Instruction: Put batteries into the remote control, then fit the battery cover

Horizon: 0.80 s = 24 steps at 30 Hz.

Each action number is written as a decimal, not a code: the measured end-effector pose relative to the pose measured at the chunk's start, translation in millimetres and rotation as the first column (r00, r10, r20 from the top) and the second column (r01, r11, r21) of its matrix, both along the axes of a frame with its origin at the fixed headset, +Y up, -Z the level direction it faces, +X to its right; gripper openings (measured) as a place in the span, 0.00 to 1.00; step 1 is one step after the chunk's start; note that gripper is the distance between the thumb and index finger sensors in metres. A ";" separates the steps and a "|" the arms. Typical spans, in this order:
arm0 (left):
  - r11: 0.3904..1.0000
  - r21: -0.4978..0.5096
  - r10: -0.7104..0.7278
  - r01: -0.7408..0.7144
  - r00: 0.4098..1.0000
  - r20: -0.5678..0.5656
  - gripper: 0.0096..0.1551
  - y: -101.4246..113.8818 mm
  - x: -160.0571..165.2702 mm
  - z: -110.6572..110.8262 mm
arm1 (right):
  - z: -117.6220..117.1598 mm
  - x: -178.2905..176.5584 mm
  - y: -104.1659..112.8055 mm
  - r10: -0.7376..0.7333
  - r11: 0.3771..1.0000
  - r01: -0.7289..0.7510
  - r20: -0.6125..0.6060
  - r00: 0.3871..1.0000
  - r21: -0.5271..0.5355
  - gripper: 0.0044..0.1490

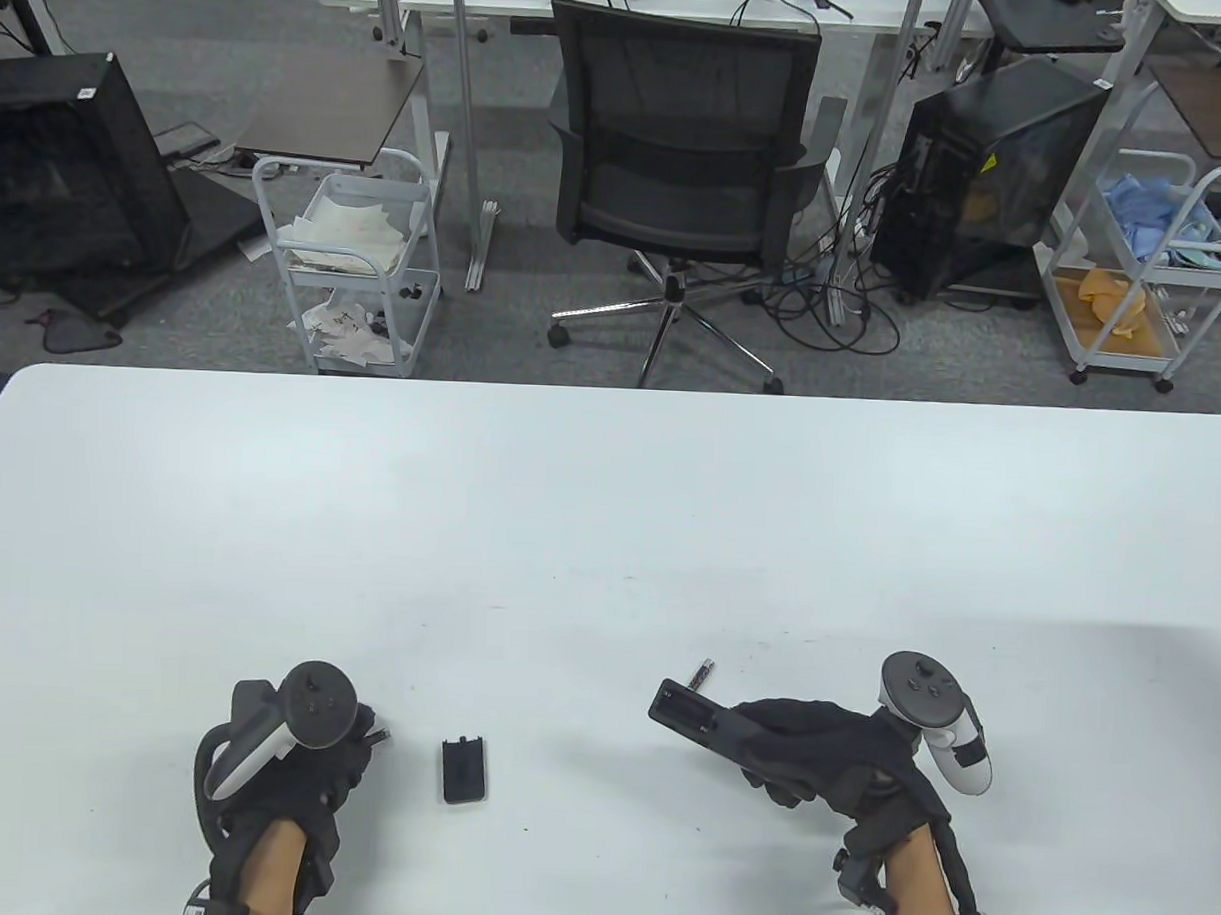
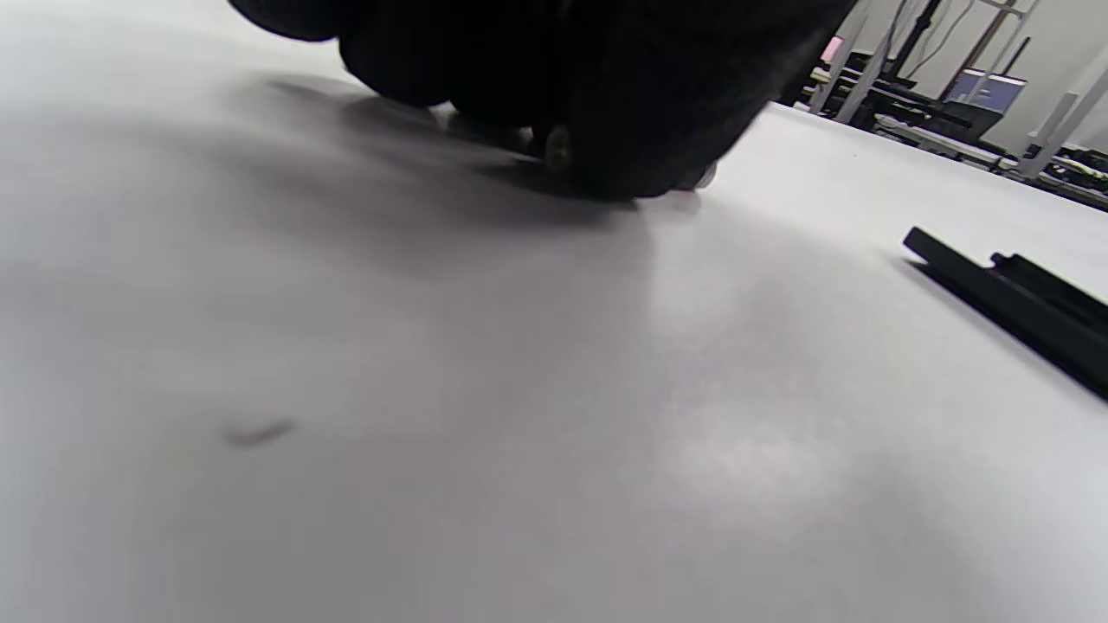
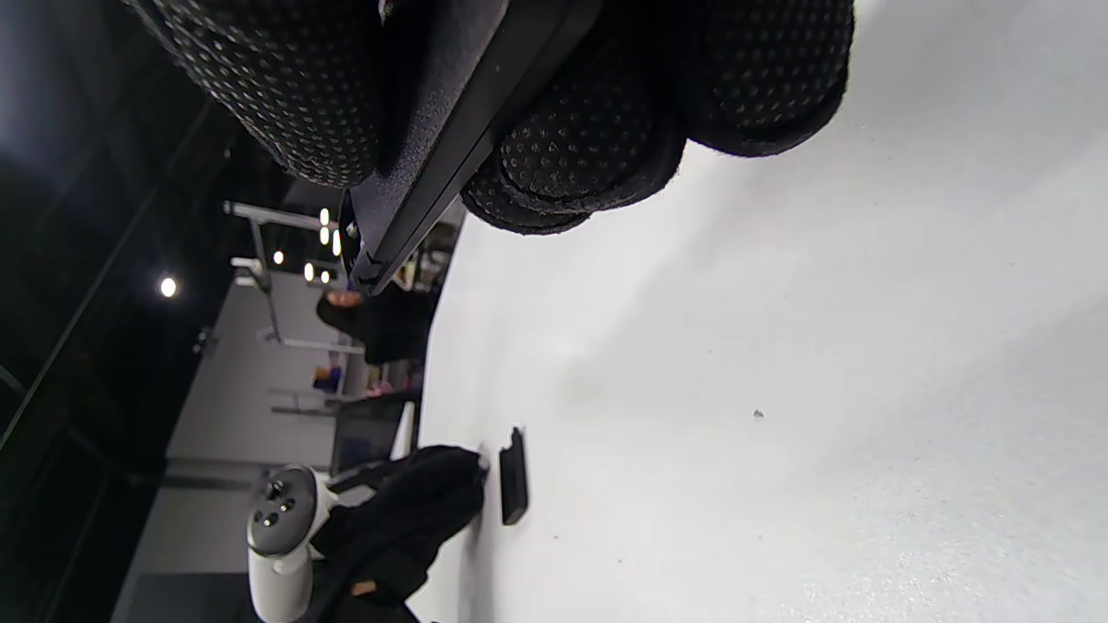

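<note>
While cover (image 1: 463,771) lies flat, right hand (image 1: 820,760) grips remote (image 1: 696,721).

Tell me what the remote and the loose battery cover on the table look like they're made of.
Remote control, held by the right hand: likely black moulded plastic with a matte, finely grained surface, seen close in the right wrist view. Battery cover: apparently the same black plastic, thin, with a dull sheen and a moulded lip at one end.
</note>
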<state>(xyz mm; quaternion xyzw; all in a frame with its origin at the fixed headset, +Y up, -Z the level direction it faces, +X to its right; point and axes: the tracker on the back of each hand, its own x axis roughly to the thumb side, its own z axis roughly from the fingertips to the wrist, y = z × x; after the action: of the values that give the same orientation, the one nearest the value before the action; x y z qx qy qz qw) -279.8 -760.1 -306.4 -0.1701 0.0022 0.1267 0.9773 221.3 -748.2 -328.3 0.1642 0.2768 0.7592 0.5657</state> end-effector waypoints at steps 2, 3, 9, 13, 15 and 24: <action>1.000 0.011 -0.020 0.020 0.999 0.029 0.24 -0.8 1.6 -0.3 | 0.6 -0.4 0.0 0.003 1.000 -0.003 -0.001 1.000 0.000 0.34; 1.000 0.011 -0.025 0.025 0.999 0.039 0.24 -1.7 1.7 0.1 | 0.9 -0.6 0.1 0.007 1.000 -0.007 -0.002 1.000 0.001 0.34; 0.995 0.095 0.036 -0.039 0.999 0.035 0.24 7.0 -3.5 5.0 | 0.8 -1.2 -0.2 0.019 1.000 -0.019 -0.007 1.000 0.003 0.34; 0.977 0.177 0.108 -0.121 0.991 0.083 0.24 19.0 7.4 7.8 | 1.1 -0.9 0.1 0.022 1.000 -0.022 -0.003 1.000 0.006 0.34; 0.954 0.212 0.187 -0.213 0.973 0.139 0.24 29.5 20.8 9.1 | 0.8 -0.9 0.0 0.022 1.000 -0.022 -0.003 1.000 0.007 0.34; 0.875 0.111 0.404 -0.471 0.836 0.371 0.21 54.6 99.1 8.3 | 1.5 -3.1 -2.0 0.028 1.000 -0.028 -0.005 1.000 -0.001 0.34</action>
<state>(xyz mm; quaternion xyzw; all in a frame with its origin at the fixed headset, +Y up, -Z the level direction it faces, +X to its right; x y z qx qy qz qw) -180.7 -705.5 -298.1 -0.0873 -0.2165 0.3162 0.9195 218.2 -750.2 -326.8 0.1621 0.2809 0.7667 0.5541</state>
